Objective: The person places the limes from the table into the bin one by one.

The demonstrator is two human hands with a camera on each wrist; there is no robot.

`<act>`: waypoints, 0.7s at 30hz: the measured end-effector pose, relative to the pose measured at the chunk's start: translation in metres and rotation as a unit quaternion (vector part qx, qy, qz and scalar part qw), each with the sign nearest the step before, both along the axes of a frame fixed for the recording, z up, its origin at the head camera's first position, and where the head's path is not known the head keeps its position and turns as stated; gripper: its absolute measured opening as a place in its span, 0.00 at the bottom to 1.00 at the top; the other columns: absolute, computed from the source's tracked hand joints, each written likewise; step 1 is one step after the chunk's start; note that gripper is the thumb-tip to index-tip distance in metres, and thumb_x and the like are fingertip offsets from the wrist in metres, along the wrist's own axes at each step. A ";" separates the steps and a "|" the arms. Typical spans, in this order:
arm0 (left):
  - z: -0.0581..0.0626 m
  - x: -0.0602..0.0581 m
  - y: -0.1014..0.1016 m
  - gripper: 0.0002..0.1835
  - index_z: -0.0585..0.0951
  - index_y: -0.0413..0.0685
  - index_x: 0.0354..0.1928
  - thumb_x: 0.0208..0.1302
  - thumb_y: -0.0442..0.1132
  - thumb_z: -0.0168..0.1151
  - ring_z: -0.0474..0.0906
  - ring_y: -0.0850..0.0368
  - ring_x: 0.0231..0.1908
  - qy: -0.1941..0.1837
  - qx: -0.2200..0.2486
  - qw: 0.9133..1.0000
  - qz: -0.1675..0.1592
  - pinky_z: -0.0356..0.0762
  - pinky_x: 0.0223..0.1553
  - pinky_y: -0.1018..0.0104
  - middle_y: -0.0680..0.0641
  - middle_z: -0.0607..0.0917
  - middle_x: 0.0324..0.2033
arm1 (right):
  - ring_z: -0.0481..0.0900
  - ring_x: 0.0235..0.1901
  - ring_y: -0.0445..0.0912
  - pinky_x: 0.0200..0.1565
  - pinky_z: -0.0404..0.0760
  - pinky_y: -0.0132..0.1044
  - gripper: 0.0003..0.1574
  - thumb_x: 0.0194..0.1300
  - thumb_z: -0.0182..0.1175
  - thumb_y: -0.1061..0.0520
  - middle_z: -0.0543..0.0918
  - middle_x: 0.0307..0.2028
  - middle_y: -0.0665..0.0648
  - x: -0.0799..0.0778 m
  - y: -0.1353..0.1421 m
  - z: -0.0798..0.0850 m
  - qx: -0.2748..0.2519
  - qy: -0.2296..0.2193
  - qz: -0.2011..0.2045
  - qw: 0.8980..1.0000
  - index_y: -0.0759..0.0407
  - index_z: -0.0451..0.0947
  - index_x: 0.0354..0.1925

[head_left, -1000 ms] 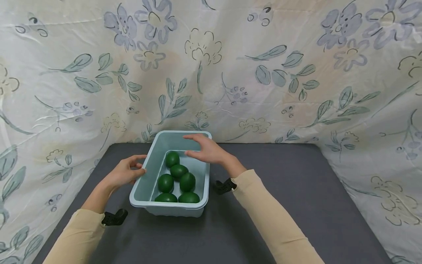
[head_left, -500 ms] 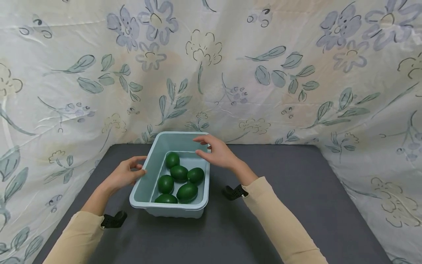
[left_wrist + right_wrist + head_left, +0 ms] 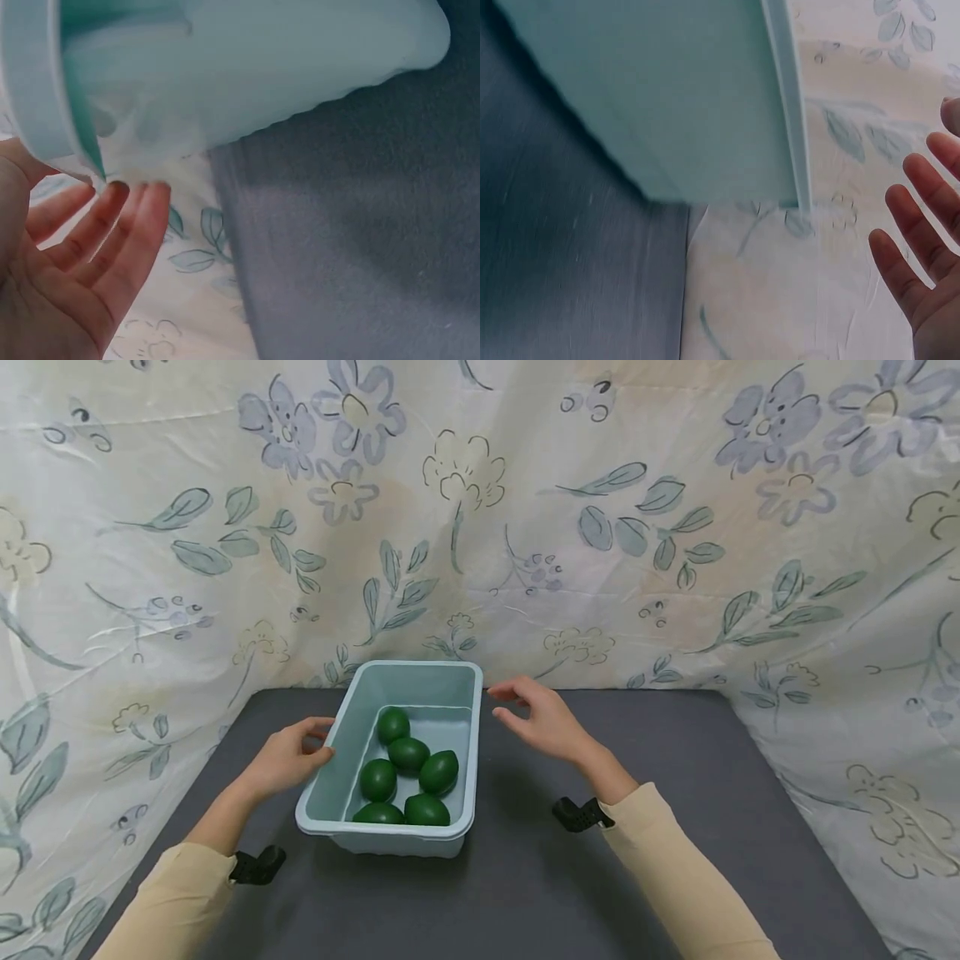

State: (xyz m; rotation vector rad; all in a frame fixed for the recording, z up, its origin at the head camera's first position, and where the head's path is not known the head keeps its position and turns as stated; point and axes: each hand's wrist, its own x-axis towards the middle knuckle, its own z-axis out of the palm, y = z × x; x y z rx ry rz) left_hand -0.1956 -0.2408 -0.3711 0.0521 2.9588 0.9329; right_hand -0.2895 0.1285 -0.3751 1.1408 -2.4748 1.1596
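Observation:
A pale blue plastic bin (image 3: pixel 442 831) stands left of centre on the dark table. Several dark green, glossy egg-shaped fruits (image 3: pixel 408 755), like avocados, lie in its near and left part. My left hand (image 3: pixel 288 758) is at the bin's left rim, thumb and fingertips touching it. In the left wrist view the fingers (image 3: pixel 142 247) are loosely extended, with tips at the rim's edge. My right hand (image 3: pixel 543 718) hovers just right of the bin's far right corner, holding nothing. Its fingers (image 3: pixel 911 221) are spread and relaxed in the right wrist view, apart from the bin.
The dark grey table (image 3: pixel 675 793) extends to the right of the bin and in front of it. A white floral cloth (image 3: pixel 570 527) hangs behind and at both sides. Each wrist wears a black strap (image 3: pixel 581 814).
My right hand has moved from over the bin to the right, outside its rim. Two fruits on the bin's right side have rolled and shifted slightly. My left hand stays at the rim.

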 end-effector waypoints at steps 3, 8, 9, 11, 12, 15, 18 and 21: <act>0.003 0.001 0.000 0.27 0.66 0.35 0.62 0.62 0.37 0.56 0.77 0.39 0.46 0.021 -0.030 0.999 -0.013 0.79 0.36 0.54 0.32 0.73 0.52 | 0.75 0.49 0.46 0.49 0.74 0.41 0.19 0.64 0.57 0.51 0.77 0.48 0.52 -0.003 0.014 -0.003 0.015 -0.002 -0.014 1.000 0.52 0.73 0.53; 0.011 0.001 0.001 0.26 0.68 0.34 0.60 0.60 0.37 0.58 0.74 0.36 0.49 0.038 -0.071 0.996 -0.037 0.77 0.40 0.49 0.32 0.71 0.53 | 0.74 0.51 0.46 0.51 0.73 0.45 0.21 0.65 0.56 0.50 0.76 0.50 0.52 -0.009 0.037 -0.008 0.034 -0.012 -0.030 0.999 0.52 0.72 0.55; 0.012 0.000 0.002 0.26 0.69 0.34 0.60 0.60 0.38 0.58 0.73 0.35 0.50 0.041 -0.080 0.995 -0.040 0.75 0.42 0.47 0.32 0.71 0.53 | 0.74 0.51 0.46 0.51 0.73 0.46 0.21 0.65 0.56 0.50 0.75 0.51 0.52 -0.010 0.041 -0.009 0.039 -0.013 -0.034 0.999 0.51 0.72 0.55; 0.016 0.000 0.004 0.26 0.69 0.35 0.59 0.60 0.39 0.59 0.71 0.35 0.51 0.044 -0.095 0.993 -0.046 0.73 0.44 0.45 0.32 0.71 0.54 | 0.73 0.51 0.47 0.52 0.73 0.46 0.22 0.65 0.56 0.50 0.75 0.51 0.52 -0.012 0.050 -0.011 0.048 -0.013 -0.040 0.998 0.51 0.71 0.56; 0.018 -0.001 0.005 0.26 0.69 0.35 0.59 0.60 0.39 0.59 0.71 0.35 0.52 0.049 -0.102 0.992 -0.051 0.72 0.46 0.43 0.33 0.71 0.54 | 0.73 0.51 0.47 0.52 0.72 0.46 0.22 0.65 0.55 0.49 0.75 0.52 0.52 -0.013 0.054 -0.011 0.053 -0.012 -0.044 0.998 0.51 0.71 0.56; 0.024 -0.003 0.010 0.26 0.70 0.35 0.59 0.60 0.41 0.59 0.68 0.35 0.54 0.060 -0.126 0.989 -0.058 0.69 0.49 0.40 0.33 0.70 0.55 | 0.72 0.53 0.48 0.51 0.72 0.48 0.23 0.65 0.55 0.48 0.74 0.54 0.53 -0.015 0.065 -0.010 0.070 -0.005 -0.057 0.996 0.51 0.71 0.57; 0.031 -0.005 0.015 0.27 0.70 0.37 0.59 0.60 0.42 0.60 0.67 0.34 0.56 0.069 -0.146 0.985 -0.067 0.67 0.49 0.39 0.33 0.69 0.57 | 0.71 0.53 0.51 0.51 0.71 0.50 0.24 0.65 0.55 0.47 0.73 0.54 0.55 -0.016 0.075 -0.007 0.088 0.003 -0.069 0.994 0.52 0.70 0.58; 0.039 -0.007 0.020 0.27 0.70 0.39 0.60 0.60 0.44 0.60 0.65 0.34 0.57 0.080 -0.168 0.980 -0.073 0.67 0.50 0.38 0.34 0.68 0.58 | 0.70 0.54 0.53 0.51 0.70 0.52 0.25 0.65 0.55 0.48 0.72 0.55 0.57 -0.016 0.083 -0.001 0.109 0.010 -0.079 0.991 0.53 0.70 0.59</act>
